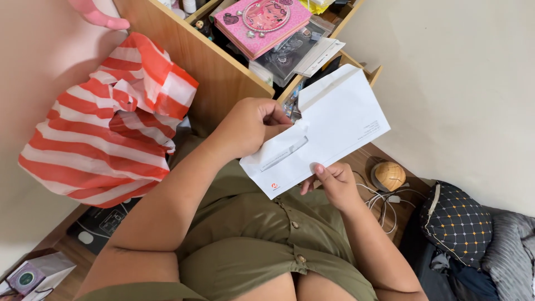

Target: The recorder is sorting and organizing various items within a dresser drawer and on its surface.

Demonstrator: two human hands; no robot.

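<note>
The left hand [248, 125] pinches the white envelope [317, 134] by its upper edge, perhaps at the flap; the right hand [334, 181] grips its lower edge, just beside the wooden shelf [206, 67].

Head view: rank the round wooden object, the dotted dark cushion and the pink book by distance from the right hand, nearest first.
From the right hand:
1. Round wooden object, just beside it on the floor.
2. Dotted dark cushion, farther out along the wall.
3. Pink book, up on the wooden shelf.
</note>
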